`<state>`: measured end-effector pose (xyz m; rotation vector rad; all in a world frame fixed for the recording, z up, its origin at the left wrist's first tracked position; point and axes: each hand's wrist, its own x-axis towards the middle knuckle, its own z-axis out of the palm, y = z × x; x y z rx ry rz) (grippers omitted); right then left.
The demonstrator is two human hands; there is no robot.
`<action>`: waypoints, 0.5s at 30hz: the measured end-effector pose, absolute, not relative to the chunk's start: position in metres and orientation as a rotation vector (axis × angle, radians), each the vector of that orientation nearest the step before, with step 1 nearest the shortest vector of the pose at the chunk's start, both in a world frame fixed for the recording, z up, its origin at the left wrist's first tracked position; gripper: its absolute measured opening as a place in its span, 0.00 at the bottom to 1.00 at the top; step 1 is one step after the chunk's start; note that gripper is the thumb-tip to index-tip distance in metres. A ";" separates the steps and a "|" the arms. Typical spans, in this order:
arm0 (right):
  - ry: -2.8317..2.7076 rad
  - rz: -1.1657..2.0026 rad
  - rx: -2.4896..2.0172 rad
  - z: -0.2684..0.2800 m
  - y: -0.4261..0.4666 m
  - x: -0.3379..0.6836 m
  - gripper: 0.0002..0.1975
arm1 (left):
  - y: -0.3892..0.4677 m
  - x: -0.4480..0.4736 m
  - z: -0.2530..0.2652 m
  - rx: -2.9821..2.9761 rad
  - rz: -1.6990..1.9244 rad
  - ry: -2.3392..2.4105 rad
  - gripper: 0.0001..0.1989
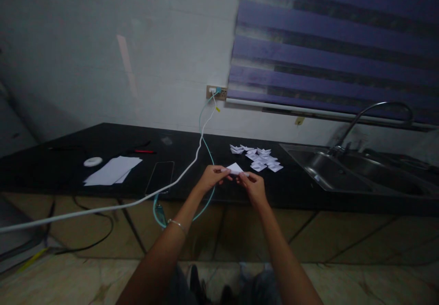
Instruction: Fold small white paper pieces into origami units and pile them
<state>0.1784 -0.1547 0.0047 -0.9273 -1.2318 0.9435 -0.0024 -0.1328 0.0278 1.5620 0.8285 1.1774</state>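
Note:
A small folded paper boat, white with a pointed middle, is stretched between my two hands just above the counter's front edge. My left hand pinches its left end, and my right hand pinches the right end. Beyond my right hand, several finished white paper boats lie clustered on the black counter. To the left is a stack of white paper sheets, slightly fanned.
A phone lies left of my hands. White and teal cables run from the wall socket across the counter; the white cable passes near my left hand. A round white object sits by the sheets. At right is a steel sink with a faucet.

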 end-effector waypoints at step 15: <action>-1.168 0.922 -0.925 0.005 -0.154 0.176 0.20 | -0.132 0.001 0.023 1.559 1.220 0.886 0.21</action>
